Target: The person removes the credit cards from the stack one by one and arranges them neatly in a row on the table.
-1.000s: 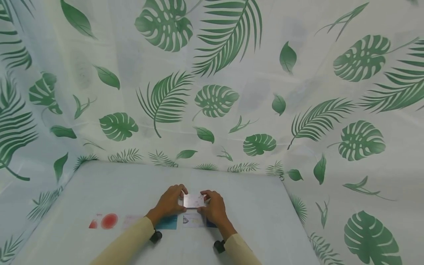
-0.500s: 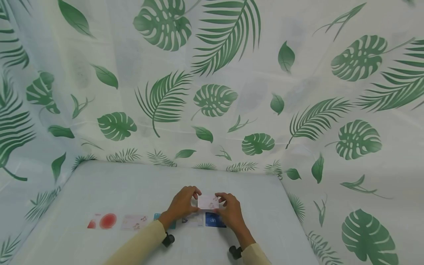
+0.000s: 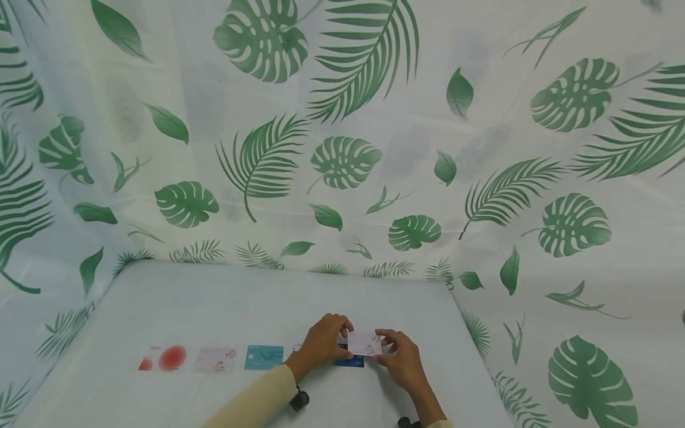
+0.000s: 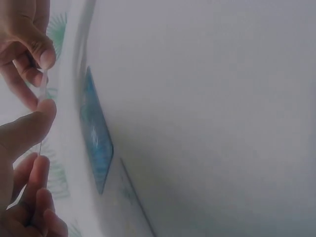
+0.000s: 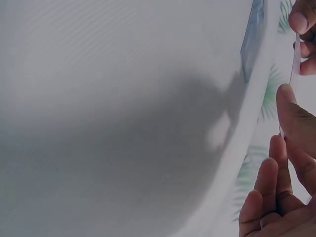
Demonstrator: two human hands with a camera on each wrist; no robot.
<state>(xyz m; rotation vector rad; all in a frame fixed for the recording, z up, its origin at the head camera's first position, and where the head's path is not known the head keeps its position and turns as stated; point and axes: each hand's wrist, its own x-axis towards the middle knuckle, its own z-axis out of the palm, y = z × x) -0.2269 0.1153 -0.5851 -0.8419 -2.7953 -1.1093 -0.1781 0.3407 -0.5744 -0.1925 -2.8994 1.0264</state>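
In the head view a pale pink card (image 3: 364,344) with small reddish flower prints is held up above the table, face to the camera. My left hand (image 3: 323,340) pinches its left end; my right hand (image 3: 402,359) pinches its right end. Both wrist views show the card edge-on as a thin strip (image 5: 295,66) between the thumbs and fingers. Just below and behind it lies a dark blue card (image 3: 351,361), partly covered by the left hand and the held card. A whitish card (image 3: 296,348) is mostly hidden behind the left hand.
Further left on the white table (image 3: 214,309) lie a teal card (image 3: 263,357) marked VIP, a pale pink flowered card (image 3: 215,359) and a white card with red circles (image 3: 163,358), all in one row. A leaf-printed curtain (image 3: 342,202) borders the table.
Both hands have moved right and slightly nearer, carrying the pink card from above the whitish card to the right end of the row. The teal card has come into full view.
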